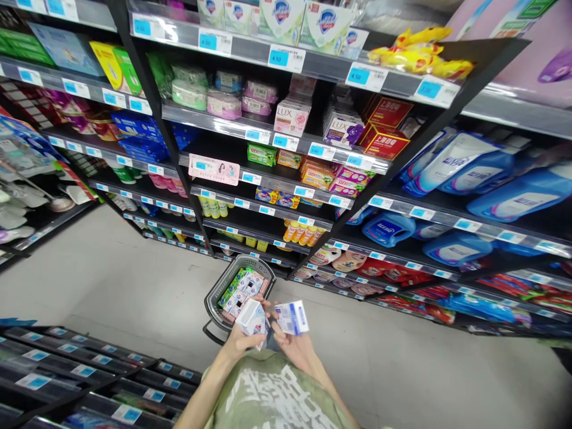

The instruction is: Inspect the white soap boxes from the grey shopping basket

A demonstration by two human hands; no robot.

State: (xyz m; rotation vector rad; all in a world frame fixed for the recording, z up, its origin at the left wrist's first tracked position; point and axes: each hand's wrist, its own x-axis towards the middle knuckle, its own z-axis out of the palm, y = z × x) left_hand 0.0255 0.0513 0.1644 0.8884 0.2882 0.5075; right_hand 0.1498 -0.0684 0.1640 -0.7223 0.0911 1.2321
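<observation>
Right now L hand [245,341] grips a white soap box [252,319], R hand [292,345] pinches another box [292,317], both w/ fingers closed, just above the grey basket [214,298]. Prob light, stiff cardboard; hold by the flat sides.

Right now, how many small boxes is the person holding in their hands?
2. One white box is in the left hand, and one white-and-blue box is in the right hand. More boxes lie in the basket on the floor.
</observation>
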